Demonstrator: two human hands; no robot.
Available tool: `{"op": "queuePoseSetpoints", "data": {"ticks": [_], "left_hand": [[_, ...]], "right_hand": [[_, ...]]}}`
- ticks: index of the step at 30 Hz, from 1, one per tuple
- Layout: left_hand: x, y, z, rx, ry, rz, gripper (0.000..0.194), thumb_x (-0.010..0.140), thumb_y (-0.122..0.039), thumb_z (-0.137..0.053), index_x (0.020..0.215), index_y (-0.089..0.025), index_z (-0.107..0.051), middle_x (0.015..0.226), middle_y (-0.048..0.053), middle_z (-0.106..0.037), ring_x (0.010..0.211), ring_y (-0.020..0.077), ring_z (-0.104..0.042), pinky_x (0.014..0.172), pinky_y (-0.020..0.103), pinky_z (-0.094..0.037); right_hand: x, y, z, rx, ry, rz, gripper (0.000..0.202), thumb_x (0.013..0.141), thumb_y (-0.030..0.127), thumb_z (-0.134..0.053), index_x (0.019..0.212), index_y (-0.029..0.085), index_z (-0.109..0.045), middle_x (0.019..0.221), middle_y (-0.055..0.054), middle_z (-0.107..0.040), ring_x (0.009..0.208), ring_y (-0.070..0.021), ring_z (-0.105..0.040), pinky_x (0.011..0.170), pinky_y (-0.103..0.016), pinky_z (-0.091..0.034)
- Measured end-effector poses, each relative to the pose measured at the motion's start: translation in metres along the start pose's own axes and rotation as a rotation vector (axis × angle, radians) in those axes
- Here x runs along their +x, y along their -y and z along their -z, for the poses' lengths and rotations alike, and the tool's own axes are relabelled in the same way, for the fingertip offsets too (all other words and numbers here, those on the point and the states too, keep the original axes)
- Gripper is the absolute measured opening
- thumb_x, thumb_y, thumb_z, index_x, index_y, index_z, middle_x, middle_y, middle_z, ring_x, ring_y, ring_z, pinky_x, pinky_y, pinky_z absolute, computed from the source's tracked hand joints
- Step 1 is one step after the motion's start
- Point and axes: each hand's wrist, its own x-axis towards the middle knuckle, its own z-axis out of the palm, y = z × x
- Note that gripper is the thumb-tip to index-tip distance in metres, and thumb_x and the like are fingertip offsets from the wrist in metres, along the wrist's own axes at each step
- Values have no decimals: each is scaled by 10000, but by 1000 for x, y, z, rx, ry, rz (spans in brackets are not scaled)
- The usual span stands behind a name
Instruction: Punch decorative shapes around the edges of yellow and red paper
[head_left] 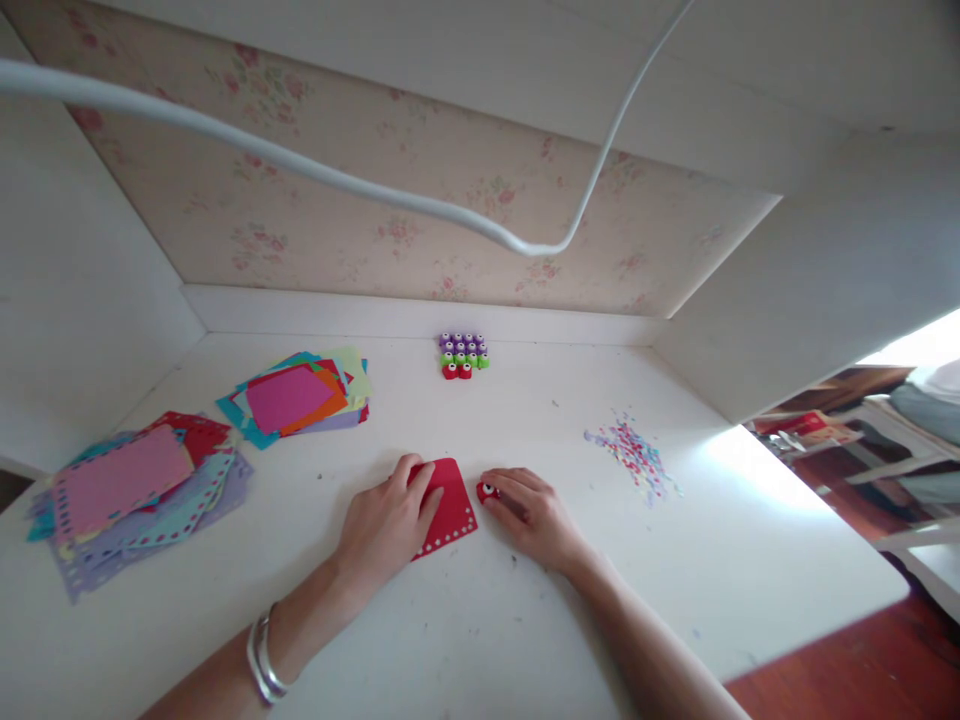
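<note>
A red card (454, 488) lies on the white table, with a row of small punched holes along its near edge. My left hand (390, 515) holds it from the left, thumb and fingers over its surface. Just off the card's right edge, my right hand (529, 510) is closed around a small red craft punch (487, 490) with a white round button. The fingers partly cover the punch. At the back of the table, several more craft punches (461, 350) stand in rows of purple, green and red.
A pile of coloured paper sheets (289, 398) lies at the back left. Nearer, at the far left, is a pile of hole-edged sheets (124, 480). Small paper bits (637, 455) are scattered on the right. A white cable (360, 185) hangs across the upper view.
</note>
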Motion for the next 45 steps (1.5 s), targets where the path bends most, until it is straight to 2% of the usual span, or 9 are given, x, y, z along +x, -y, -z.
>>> {"op": "queuePoseSetpoints", "data": {"ticks": [4, 9, 19, 22, 26, 29, 32, 35, 45], "left_hand": [[-1, 1, -2, 11, -6, -4, 338, 988, -349, -365, 1253, -247, -547, 1336, 80, -536, 846, 204, -676, 581, 290, -501], [-1, 2, -3, -49, -7, -6, 351, 977, -363, -395, 1271, -259, -555, 1326, 80, -557, 921, 220, -668, 649, 307, -528], [-2, 1, 0, -7, -10, -24, 332, 979, -351, -384, 1246, -263, -560, 1328, 50, -568, 917, 220, -675, 623, 313, -515], [-2, 1, 0, -7, -13, -25, 326, 978, -350, -389, 1238, -259, -564, 1323, 53, -572, 916, 222, -675, 624, 314, -515], [-2, 1, -1, -23, -19, -26, 328, 977, -348, -395, 1238, -257, -572, 1318, 62, -572, 918, 227, -675, 622, 318, -518], [-1, 0, -1, -37, -19, -19, 328, 977, -349, -402, 1239, -260, -577, 1313, 66, -570, 917, 228, -674, 619, 316, -515], [-1, 0, -1, -45, -14, -14, 327, 977, -354, -404, 1241, -260, -573, 1315, 58, -566, 912, 227, -675, 619, 322, -515], [-1, 0, -1, -39, -4, -18, 329, 981, -355, -400, 1247, -256, -564, 1320, 52, -561, 926, 219, -672, 624, 316, -515], [0, 0, -1, 11, -13, -26, 310, 984, -358, -402, 1224, -266, -575, 1301, 32, -564, 887, 198, -680, 609, 307, -524]], "right_hand": [[-1, -1, -2, 4, -26, -12, 257, 955, 290, -519, 1177, 267, -646, 1123, -75, -691, 1034, -221, -635, 902, -373, -529], [-2, -2, -3, 5, -63, -29, 256, 956, 302, -516, 1171, 272, -652, 1109, -76, -694, 1023, -226, -643, 890, -383, -541], [-2, -2, -2, 23, -34, -27, 250, 949, 286, -531, 1167, 277, -653, 1121, -66, -689, 1039, -225, -630, 909, -380, -525], [-2, -1, -1, 49, -61, -60, 246, 950, 305, -533, 1156, 265, -661, 1127, -69, -688, 1063, -227, -623, 927, -380, -514], [3, -2, -4, 87, -116, -199, 245, 968, 336, -490, 1096, 262, -686, 1103, -61, -695, 1042, -219, -632, 923, -381, -507], [8, -6, -6, 110, -114, -282, 210, 932, 356, -556, 1040, 249, -702, 1045, -53, -708, 970, -214, -650, 860, -358, -519], [12, -7, -5, 145, -78, -257, 182, 925, 324, -565, 921, 242, -727, 995, -43, -718, 941, -205, -653, 859, -343, -507], [14, -6, -4, 172, -55, -225, 235, 930, 296, -549, 799, 245, -738, 970, -29, -726, 945, -200, -652, 885, -340, -490], [21, -4, -2, 201, -15, -234, 253, 903, 226, -569, 724, 249, -746, 869, -5, -741, 873, -181, -666, 840, -297, -473]]}}
